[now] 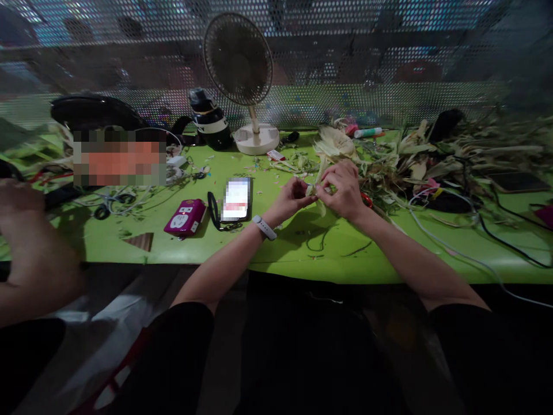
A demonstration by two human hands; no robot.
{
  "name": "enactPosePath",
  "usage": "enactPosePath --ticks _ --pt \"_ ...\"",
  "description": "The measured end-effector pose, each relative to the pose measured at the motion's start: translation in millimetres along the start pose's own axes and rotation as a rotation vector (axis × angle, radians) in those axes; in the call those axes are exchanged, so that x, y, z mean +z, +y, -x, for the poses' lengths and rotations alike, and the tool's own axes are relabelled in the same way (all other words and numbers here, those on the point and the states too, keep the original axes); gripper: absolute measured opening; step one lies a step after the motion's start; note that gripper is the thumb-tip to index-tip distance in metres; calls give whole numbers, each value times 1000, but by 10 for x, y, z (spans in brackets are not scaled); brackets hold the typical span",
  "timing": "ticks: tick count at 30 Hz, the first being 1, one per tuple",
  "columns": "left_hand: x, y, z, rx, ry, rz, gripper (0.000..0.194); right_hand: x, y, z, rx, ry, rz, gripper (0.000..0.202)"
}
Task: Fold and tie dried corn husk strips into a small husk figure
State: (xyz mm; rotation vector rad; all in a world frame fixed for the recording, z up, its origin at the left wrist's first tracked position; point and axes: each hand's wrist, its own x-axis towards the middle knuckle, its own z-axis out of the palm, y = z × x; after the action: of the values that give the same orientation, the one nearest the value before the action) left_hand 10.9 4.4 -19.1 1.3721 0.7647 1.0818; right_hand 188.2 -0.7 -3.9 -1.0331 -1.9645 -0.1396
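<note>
My left hand (294,196), with a pale band on its wrist, pinches one side of a pale green corn husk strip (322,173) above the table. Close against it, my right hand (343,187) has its fingers curled round the same husk. The strip's lower end hangs below the fingertips, and part of it is hidden by them. Just behind my hands lies a bunched pale corn husk (339,144). A red-handled tool (367,199) shows partly beside my right wrist.
Dried husks (415,153) are heaped at right, with cables across the table (276,259). A fan (257,138), black bottle (211,124) and marker (368,132) stand or lie behind. A lit phone (237,199) and purple box (185,218) are at left, near another person's arm (34,248).
</note>
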Motion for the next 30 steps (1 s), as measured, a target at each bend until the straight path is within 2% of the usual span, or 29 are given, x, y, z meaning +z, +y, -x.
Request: enactPosePath --ticks 4,14,21,26,30 --pt "-9 -4 7 -14 2 -5 44 -4 -28 14 -83 -39 -30 21" --pt "-16 -9 10 0 -33 -68 39 -23 -1 -1 -118 -76 42 22" --pt "3 -7 21 23 -39 -122 39 -57 -28 -11 -88 -155 34 18" --pt "-16 -19 -19 -7 -2 -20 39 -86 7 -32 -35 -149 -38 19" --pt "-27 -30 -41 -38 23 36 38 -86 60 -41 -35 -216 -82 21"
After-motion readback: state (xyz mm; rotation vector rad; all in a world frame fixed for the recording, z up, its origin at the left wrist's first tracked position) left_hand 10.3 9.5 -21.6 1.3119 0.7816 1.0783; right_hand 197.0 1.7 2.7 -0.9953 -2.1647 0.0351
